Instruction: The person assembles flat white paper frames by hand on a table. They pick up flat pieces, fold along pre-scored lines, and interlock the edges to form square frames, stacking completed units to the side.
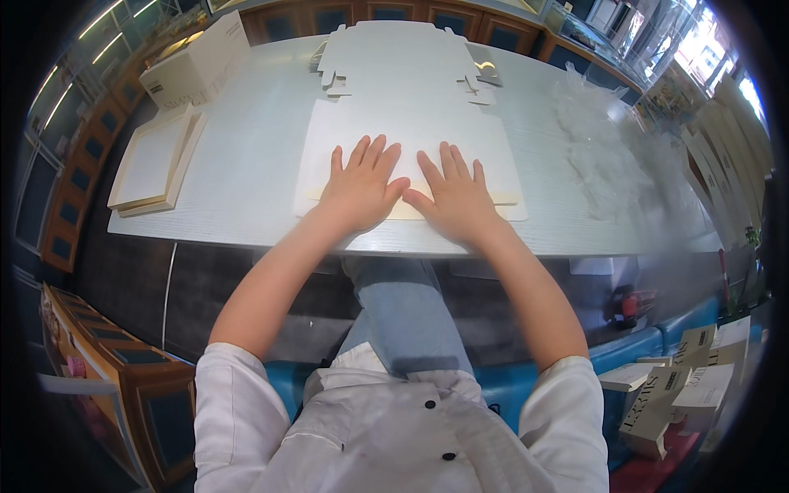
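A flat, unfolded white cardboard box blank (400,68) lies on the pale wood-grain table (259,154), its notched flaps towards the far side. My left hand (363,182) rests palm down on the near panel, fingers spread and pointing away from me. Beside it my right hand (456,188) lies flat on the same panel, fingers apart. The two thumbs nearly meet over the cream strip along the panel's near edge. Neither hand holds anything. Small shiny pieces (487,66) show under the blank's far right side.
Shallow cream box trays (154,163) sit at the table's left edge, with a printed carton (197,65) behind. Crumpled clear plastic (598,142) covers part of the right side. Printed folded boxes (672,388) are heaped on the blue bench (629,351). A wooden cabinet (151,400) stands lower left.
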Demonstrator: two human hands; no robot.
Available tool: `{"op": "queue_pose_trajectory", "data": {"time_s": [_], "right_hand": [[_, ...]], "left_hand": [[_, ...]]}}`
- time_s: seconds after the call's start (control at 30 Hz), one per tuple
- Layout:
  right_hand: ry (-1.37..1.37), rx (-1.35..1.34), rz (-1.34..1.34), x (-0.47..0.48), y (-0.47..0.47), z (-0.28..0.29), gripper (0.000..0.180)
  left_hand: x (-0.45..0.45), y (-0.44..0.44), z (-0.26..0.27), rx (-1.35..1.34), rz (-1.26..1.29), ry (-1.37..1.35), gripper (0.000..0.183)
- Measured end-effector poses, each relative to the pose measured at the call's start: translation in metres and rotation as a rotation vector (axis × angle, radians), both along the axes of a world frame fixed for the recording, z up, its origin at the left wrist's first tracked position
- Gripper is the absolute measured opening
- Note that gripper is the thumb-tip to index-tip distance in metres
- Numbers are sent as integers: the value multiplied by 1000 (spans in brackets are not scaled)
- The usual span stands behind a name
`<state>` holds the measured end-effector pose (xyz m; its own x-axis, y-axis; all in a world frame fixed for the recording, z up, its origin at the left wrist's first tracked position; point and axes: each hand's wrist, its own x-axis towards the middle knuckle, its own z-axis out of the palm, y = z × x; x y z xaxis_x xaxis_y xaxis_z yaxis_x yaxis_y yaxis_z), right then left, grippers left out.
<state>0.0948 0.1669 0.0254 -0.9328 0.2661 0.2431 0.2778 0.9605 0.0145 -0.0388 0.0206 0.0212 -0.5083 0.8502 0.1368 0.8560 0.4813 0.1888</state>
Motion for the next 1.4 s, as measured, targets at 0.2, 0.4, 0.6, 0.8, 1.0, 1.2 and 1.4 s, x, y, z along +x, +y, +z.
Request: {"op": "queue_pose_trajectory", "data": {"time_s": [0.2,0.4,0.6,0.8,1.0,1.2,1.4], "right_hand": [[26,-112,-32,18,64,-12,62],[-4,-289,-164,54,112,31,59],[-165,-368,-129,79,62,71,66],[-156,-704,314,114,35,59,47],[-2,-272,390,120,19,25,51],[68,-222,392,87,-7,27,42],[39,-313,385,83,-8,36,40]], "left_hand": [[3,-14,9,145,-193,193,70],[18,-15,19,241,-352,322,67],[38,-11,34,273,-491,415,46],[-15,-30,41,182,-538,577,16],[-49,-58,68,355,-243,950,22],[42,-63,32,238,-543,207,25],[68,-63,5,368,-597,483,12]]}}
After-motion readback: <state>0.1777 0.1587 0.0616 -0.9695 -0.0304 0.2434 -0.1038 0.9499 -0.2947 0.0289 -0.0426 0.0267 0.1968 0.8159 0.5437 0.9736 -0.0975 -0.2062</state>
